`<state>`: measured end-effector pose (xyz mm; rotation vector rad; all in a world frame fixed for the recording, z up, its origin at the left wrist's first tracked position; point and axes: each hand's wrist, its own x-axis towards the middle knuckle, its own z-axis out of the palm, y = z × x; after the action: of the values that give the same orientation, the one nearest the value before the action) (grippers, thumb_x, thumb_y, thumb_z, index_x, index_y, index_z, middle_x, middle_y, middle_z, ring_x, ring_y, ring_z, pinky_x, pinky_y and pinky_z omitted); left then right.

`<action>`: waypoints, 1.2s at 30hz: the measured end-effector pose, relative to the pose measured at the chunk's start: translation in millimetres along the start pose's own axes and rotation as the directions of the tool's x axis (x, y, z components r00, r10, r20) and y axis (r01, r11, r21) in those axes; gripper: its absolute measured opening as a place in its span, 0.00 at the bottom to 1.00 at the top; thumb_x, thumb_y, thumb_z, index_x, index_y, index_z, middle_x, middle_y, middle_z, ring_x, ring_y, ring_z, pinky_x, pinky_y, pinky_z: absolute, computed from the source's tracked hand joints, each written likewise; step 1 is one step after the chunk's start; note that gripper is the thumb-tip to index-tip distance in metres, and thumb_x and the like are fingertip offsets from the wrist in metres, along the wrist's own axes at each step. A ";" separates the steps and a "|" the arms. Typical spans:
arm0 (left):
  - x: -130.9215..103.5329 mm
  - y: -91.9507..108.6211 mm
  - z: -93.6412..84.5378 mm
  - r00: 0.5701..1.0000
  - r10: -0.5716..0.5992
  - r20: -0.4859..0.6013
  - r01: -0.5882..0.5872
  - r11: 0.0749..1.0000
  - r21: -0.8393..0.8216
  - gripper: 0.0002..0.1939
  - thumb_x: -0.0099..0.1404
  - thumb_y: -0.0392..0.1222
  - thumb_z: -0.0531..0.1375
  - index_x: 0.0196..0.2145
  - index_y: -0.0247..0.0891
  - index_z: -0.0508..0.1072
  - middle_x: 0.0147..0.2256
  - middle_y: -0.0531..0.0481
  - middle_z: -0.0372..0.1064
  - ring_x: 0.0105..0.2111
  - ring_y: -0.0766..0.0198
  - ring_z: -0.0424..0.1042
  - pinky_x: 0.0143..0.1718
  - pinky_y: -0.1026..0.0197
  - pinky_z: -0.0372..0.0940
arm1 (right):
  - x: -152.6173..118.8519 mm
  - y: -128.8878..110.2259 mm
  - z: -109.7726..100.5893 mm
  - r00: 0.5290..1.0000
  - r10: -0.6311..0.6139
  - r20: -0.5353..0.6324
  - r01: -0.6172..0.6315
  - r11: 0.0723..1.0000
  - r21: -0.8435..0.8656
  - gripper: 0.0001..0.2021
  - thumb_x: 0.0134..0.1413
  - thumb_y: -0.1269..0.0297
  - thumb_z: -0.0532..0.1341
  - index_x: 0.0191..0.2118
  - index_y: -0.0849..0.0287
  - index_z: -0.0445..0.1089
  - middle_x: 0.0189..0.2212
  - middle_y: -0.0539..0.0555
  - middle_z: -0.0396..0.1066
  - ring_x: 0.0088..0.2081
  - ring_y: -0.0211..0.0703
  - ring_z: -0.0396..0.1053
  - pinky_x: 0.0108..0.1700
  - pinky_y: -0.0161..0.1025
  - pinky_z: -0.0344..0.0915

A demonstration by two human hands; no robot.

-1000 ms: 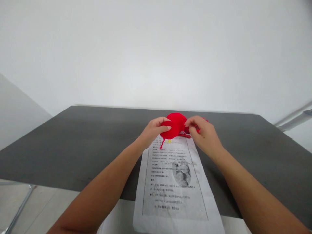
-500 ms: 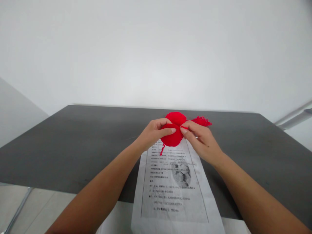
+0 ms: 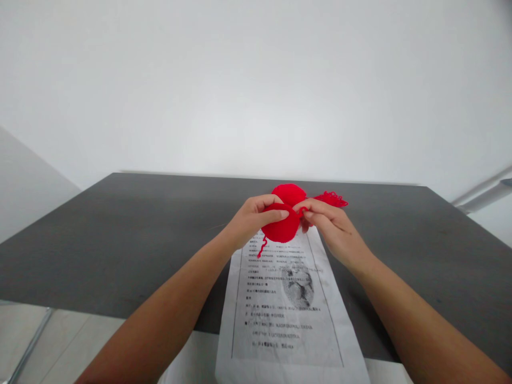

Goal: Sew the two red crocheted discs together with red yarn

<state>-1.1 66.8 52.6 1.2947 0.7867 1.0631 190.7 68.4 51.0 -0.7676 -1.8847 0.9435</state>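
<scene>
My left hand [image 3: 256, 216] pinches a round red knitted piece [image 3: 280, 226] between thumb and fingers, and a short yarn tail [image 3: 263, 246] dangles from its lower left. My right hand [image 3: 330, 221] is closed on a thin red strand [image 3: 303, 211] at the piece's right edge. Just behind is a second rounded red part [image 3: 288, 193]; whether the two are joined is hidden by the fingers. A loose bunch of curly red yarn [image 3: 332, 199] lies beyond my right hand on the dark table.
A long printed sheet [image 3: 276, 320] with an oval picture lies below the hands and hangs over the front edge of the dark grey table [image 3: 160, 234]. A white wall [image 3: 256, 90] rises behind. Metal bars show at the far right and lower left.
My right hand has shifted slightly right, drawing the red strand a little away from the piece. The round piece has tilted slightly, and its yarn tail has swung a bit left.
</scene>
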 end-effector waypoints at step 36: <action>-6.1 5.9 14.3 0.976 0.180 -0.123 -0.113 0.899 0.423 0.24 0.68 0.54 0.54 0.20 0.37 0.57 0.20 0.57 0.51 0.22 0.71 0.50 0.23 0.64 0.47 | -2.4 -7.8 6.8 0.999 0.050 -0.002 -0.050 0.994 0.094 0.05 0.55 0.65 0.62 0.30 0.57 0.66 0.27 0.48 0.63 0.29 0.39 0.61 0.33 0.37 0.59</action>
<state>8.9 55.6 59.9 1.6636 1.0925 1.1711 184.6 60.4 54.3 -0.7625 -1.8110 1.0538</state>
